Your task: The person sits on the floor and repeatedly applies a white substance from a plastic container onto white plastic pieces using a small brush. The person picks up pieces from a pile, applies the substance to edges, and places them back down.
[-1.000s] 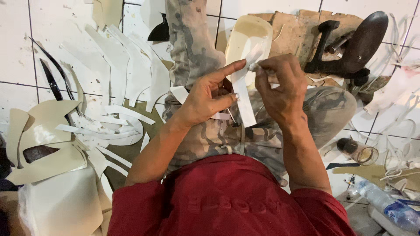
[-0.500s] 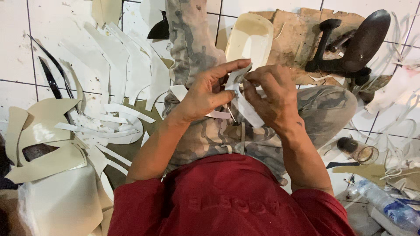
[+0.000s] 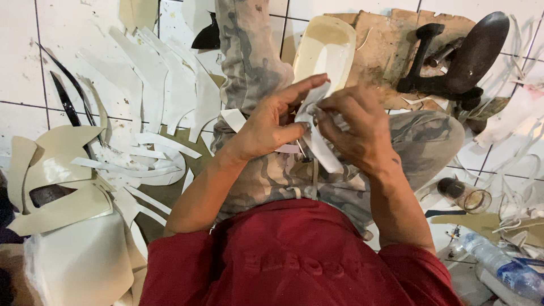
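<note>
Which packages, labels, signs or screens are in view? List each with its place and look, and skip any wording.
Plastic bottle: lying on the floor at lower right, clear with a blue label band around it.
Small jar: lying on its side on the tiles right of the right knee, clear glass, dark near its base, open mouth.
No signs or screens show.
</note>
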